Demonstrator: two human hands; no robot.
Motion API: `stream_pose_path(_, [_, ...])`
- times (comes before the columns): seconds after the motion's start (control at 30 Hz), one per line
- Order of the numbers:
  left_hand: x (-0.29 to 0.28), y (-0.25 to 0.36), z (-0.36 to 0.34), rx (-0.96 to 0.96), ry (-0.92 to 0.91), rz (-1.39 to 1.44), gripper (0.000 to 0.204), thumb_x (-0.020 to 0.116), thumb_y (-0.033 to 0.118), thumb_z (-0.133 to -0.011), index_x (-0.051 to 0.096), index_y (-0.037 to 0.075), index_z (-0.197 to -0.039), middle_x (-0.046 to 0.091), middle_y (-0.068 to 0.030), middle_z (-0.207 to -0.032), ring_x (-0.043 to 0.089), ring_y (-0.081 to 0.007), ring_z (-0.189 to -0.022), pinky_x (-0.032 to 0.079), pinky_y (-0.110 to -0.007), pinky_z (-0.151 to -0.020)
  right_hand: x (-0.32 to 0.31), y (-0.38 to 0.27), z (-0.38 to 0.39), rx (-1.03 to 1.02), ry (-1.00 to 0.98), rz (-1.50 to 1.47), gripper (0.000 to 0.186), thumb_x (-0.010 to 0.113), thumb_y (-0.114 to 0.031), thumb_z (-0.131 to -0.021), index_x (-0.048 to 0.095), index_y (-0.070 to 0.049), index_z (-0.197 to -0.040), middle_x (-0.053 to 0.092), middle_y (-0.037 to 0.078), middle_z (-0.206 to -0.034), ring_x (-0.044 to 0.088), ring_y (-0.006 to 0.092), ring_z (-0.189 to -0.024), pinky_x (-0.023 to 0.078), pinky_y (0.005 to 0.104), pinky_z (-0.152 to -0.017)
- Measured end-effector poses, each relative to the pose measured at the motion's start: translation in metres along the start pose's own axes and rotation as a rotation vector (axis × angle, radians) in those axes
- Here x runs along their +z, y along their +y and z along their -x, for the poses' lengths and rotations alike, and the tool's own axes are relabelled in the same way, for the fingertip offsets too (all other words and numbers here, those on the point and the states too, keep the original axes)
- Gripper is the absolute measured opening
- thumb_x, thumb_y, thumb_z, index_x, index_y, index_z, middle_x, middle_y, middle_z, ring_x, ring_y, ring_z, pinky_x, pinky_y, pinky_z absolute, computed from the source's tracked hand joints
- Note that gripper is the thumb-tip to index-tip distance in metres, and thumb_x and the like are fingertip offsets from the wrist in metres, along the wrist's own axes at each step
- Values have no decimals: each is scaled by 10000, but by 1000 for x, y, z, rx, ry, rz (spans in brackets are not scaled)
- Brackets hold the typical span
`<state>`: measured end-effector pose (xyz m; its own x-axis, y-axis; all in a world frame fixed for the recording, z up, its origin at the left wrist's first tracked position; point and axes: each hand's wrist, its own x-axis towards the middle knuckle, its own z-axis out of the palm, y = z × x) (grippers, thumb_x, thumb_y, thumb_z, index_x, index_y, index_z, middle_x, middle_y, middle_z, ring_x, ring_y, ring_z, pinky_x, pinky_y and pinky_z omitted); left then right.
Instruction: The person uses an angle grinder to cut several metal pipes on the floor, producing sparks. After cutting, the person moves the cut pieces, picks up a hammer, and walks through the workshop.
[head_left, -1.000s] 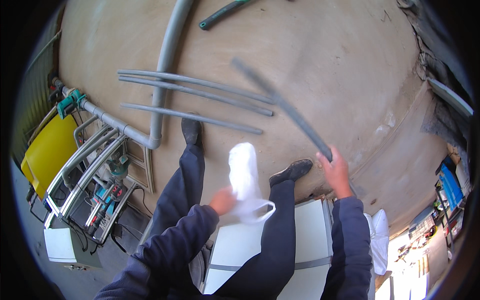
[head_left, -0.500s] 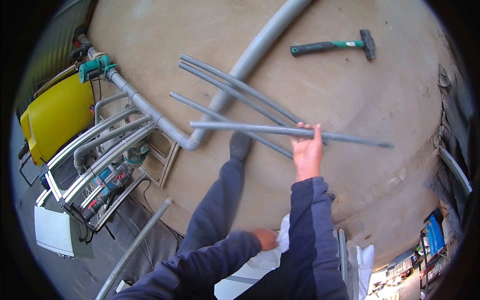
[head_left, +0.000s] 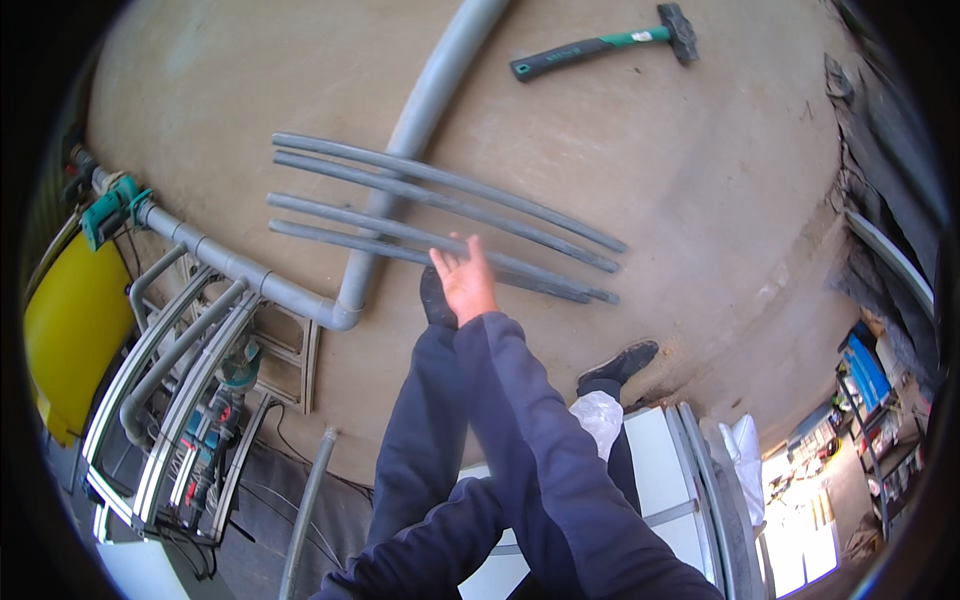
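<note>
Several thin grey pipes lie side by side on the brown floor, slanting down to the right. My right hand (head_left: 466,284) is over the nearer ones, open, palm up, with fingers apart. Its fingertips overlap one thin pipe (head_left: 350,215); whether they touch it I cannot tell. The nearest thin pipe (head_left: 335,236) runs behind the hand. Two more, an upper pipe (head_left: 520,202) and the one below it (head_left: 510,235), lie farther off. All cross a thick grey pipe (head_left: 425,110). My left forearm (head_left: 430,535) reaches under the right arm, which hides the left hand.
A hammer (head_left: 600,45) with a green and black handle lies at the far side. At left stand a metal frame (head_left: 185,380) with pumps and pipes and a yellow tank (head_left: 75,330). A clear plastic bag (head_left: 598,420) is by my right leg; a loose pipe (head_left: 308,510) slants at lower left.
My right hand has let go of a thin pipe, which now lies beside the others, and has opened. The left hand has gone out of sight. The view has shifted.
</note>
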<state>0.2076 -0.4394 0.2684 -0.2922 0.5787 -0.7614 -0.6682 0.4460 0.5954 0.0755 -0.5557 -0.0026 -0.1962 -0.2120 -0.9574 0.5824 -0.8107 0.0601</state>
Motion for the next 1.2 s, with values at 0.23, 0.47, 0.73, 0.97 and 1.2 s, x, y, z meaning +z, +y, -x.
stream_pose_path(0.23, [-6, -1, 11, 15, -16, -23, 428, 626, 408, -975, 759, 39, -1148, 765, -242, -1093, 727, -438, -1056, 560, -535, -927, 7, -8, -21, 29, -18, -73, 457, 638, -285, -1103, 475, -34, -1447, 621, 176, -1388, 555, 398, -1381, 502, 586, -1171])
stream_pose_path(0.47, [-10, 7, 14, 16, 18, 4, 424, 623, 409, -979, 757, 47, -1155, 765, -240, -1098, 726, -438, -1058, 561, -530, -925, 17, -9, -22, 140, -75, 26, 797, 627, -326, -1098, 215, 95, -1635, 244, 302, -1713, 354, 400, -1565, 419, 522, -1261])
stream_pose_path(0.73, [-13, 10, 18, 9, 45, 18, 419, 621, 410, -983, 755, 56, -1163, 766, -238, -1103, 725, -438, -1061, 563, -525, -923, -36, -36, 55, 445, 76, 673, 675, 654, -492, -1064, 451, -42, -1525, 633, 182, -1462, 631, 351, -1357, 542, 515, -1101])
stream_pose_path(0.97, [-11, 4, 18, 36, 45, 14, 415, 618, 411, -986, 754, 64, -1169, 766, -236, -1108, 724, -438, -1064, 564, -521, -921, -54, -22, 7, 98, 154, 89, 503, 567, -132, -1090, 376, 60, -1515, 457, 242, -1535, 500, 461, -1440, 536, 568, -1146])
stream_pose_path(1.2, [-10, 0, 20, 68, 65, 29, 411, 616, 412, -990, 752, 72, -1176, 766, -234, -1113, 723, -437, -1066, 566, -517, -919, -17, -38, 12, -66, -6, 83, 244, 609, -46, -1056, 500, -38, -1274, 543, 124, -1331, 642, 447, -1299, 592, 535, -1070])
